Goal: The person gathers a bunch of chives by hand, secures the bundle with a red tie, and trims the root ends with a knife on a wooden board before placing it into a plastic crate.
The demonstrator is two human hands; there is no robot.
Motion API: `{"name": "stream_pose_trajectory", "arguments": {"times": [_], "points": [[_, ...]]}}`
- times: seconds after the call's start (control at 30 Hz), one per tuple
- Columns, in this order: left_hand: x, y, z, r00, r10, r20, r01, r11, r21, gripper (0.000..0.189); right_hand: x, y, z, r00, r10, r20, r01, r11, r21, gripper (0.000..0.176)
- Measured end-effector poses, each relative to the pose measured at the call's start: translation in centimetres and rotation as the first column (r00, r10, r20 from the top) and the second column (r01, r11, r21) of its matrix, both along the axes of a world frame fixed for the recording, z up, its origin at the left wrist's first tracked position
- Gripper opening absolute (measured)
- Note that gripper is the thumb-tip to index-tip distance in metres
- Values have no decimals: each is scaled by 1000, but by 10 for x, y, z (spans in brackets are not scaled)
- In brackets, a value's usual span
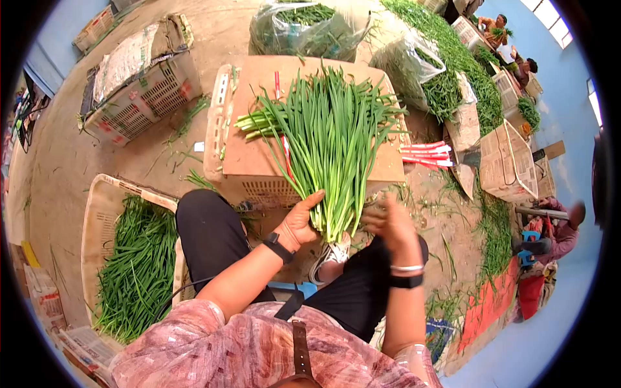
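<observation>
A large bunch of garlic chives (330,136) lies fanned over a cardboard sheet (249,152) on a crate, with its pale stem ends towards me. My left hand (301,223) is wrapped round the left side of the stems near their cut ends. Just right of those ends is my right hand (393,223), blurred by motion, its fingers apart and nothing seen in them. Under the leaves, a smaller bunch of chives (255,123) points out to the left. A red and white strip (286,158) runs beneath the chives on the cardboard.
More red and white strips (427,155) stick out right of the cardboard. A crate of loose chives (97,239) stands by my left knee. Bags of greens (304,35) sit behind the work crate, and a long heap of greens (453,58) stretches right. Several people work along the blue wall.
</observation>
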State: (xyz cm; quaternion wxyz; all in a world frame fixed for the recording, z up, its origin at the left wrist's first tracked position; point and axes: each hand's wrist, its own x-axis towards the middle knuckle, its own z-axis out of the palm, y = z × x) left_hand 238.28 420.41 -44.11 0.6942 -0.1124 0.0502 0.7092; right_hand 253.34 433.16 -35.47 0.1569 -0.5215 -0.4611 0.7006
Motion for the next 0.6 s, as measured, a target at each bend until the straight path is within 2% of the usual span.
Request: {"name": "stream_pose_trajectory", "arguments": {"times": [0.07, 0.1, 0.13, 0.2, 0.27, 0.33, 0.37, 0.43, 0.53, 0.6], "points": [[-2, -1, 17, 1000, -16, -6, 16, 999, 45, 44, -31, 1, -54, 938, 175, -299, -226, 963, -145, 66], [-2, -2, 19, 999, -16, -51, 17, 1000, 20, 44, -51, -7, -59, 904, 97, -417, -178, 971, -159, 62], [-2, -4, 22, 996, -46, -82, 43, 998, -42, 41, -63, -12, -62, 883, 1, -469, -160, 941, -299, 56], [-11, -8, 18, 987, -69, -148, 56, 995, -85, 39, -69, -17, -61, 884, 99, -456, -242, 933, -268, 52], [-18, -15, 26, 931, -172, -321, 107, 971, -212, 38, -75, -30, -48, 913, 194, -358, -231, 971, -61, 45], [-25, -15, 21, 857, -348, -381, 273, 932, -237, 42, -76, -28, -53, 880, 236, -413, -287, 956, -64, 38], [-30, -12, 13, 782, -388, -487, 277, 917, -286, 50, -77, -29, -53, 866, 221, -449, -291, 952, -92, 38], [-36, -9, 3, 623, -536, -569, 351, 842, -409, 60, -75, -28, -63, 828, 182, -530, -299, 943, -144, 39], [-34, -10, -6, 501, -574, -647, 385, 818, -427, 69, -68, -38, -60, 783, 129, -608, -231, 969, -92, 41], [-23, -16, 36, 490, -500, -715, 339, 864, -372, 69, -63, -45, -52, 774, 103, -624, -162, 986, -39, 45]]}}
